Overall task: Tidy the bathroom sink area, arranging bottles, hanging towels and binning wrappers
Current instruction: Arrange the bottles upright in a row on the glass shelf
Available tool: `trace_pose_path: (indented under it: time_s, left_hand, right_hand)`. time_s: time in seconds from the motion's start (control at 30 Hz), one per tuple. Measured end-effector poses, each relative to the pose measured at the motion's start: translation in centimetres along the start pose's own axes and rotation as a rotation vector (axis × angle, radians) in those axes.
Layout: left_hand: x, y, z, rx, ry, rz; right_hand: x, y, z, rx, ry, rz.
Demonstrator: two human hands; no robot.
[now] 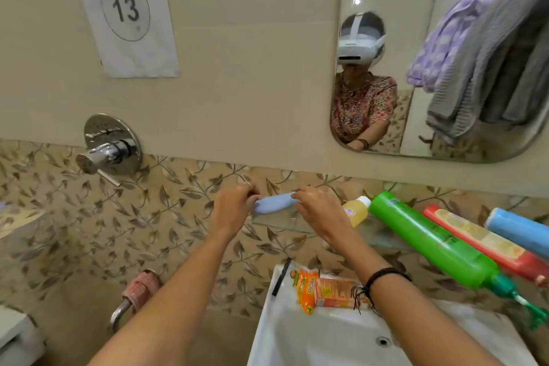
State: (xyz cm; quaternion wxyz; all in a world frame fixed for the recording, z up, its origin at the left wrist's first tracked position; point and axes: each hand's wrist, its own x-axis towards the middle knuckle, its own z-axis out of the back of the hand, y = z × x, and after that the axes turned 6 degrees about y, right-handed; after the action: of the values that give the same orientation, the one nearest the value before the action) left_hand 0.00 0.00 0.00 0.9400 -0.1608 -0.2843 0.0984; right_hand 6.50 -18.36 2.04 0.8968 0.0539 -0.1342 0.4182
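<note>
A pale blue oblong item lies across the left end of the glass shelf. My left hand grips its left end and my right hand pinches its right end. Along the shelf to the right stand a small yellow bottle, a tall green bottle, a red bottle and a blue bottle. Orange wrappers rest on the back rim of the white sink. Grey and purple towels hang at the upper right.
A chrome wall tap juts out at left. A pink cloth hangs on a chrome ring below it. The mirror shows a person in a headset. A black comb lies on the sink's left rim.
</note>
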Motion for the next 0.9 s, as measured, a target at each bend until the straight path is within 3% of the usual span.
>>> trace_pose_path:
  time_s: [0.1,0.23,0.3,0.5,0.6,0.7,0.77,0.83,0.9]
  left_hand:
    - [1.9,1.4,-1.2,-0.231,0.054,0.120]
    - [3.3,2.1,-1.8,-0.515,0.373,0.239]
    - [3.5,2.2,-1.8,-0.598,0.455,0.277]
    - [4.0,2.6,-1.9,-0.602,0.523,0.298]
    - [4.2,2.0,-1.8,-0.758,0.516,0.338]
    - [4.6,0.5,-1.0,-0.993,0.464,0.269]
    - [4.8,-0.9,-0.2,-1.111,0.447,0.178]
    - [4.9,-2.3,0.5,-1.152,0.448,0.073]
    - [4.8,-3.7,1.0,-1.163,0.448,-0.008]
  right_hand:
    - [2.0,-0.9,-1.2,0.021,-0.004,0.092]
    - [3.6,-1.0,-2.5,-0.032,-0.030,0.160]
    - [3.8,-1.1,-3.1,-0.018,-0.074,0.164]
    - [3.7,-1.4,-3.9,0.041,-0.134,0.198]
    - [3.0,-1.7,-3.3,0.126,-0.175,0.157]
    - [2.6,-2.2,-1.6,0.411,-0.223,-0.035]
    - [2.5,-2.8,0.0,0.800,-0.189,-0.171]
    - [2.3,-3.3,1.3,1.141,-0.142,-0.199]
    - [1.9,-3.4,2.4,1.317,-0.097,-0.164]
